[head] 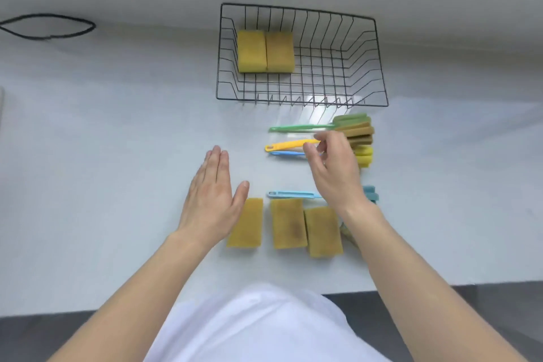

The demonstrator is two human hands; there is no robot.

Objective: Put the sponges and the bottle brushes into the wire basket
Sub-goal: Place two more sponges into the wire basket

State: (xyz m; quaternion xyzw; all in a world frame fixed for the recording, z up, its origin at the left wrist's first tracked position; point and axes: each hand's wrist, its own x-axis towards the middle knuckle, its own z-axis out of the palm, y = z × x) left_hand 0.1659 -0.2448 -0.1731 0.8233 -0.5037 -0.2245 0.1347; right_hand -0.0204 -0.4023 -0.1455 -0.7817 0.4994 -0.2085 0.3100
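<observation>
Left hand [212,198] flat, fingers together, empty, its thumb at 1 table sponge [246,223]; right hand [333,169] loosely curled, fingertips on the yellow brush handle [289,145].

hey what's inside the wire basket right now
Two yellow sponges lie side by side at the left end of the wire basket. The rest looks empty; nothing hides its inside.

A basket [379,67] sits at the back of the table [117,141], with two sponges [266,51] side by side in its left end. In front of it lie four brushes [293,144], handles pointing left. Nearest the table's front edge, three sponges [289,223] lie in a row.
</observation>
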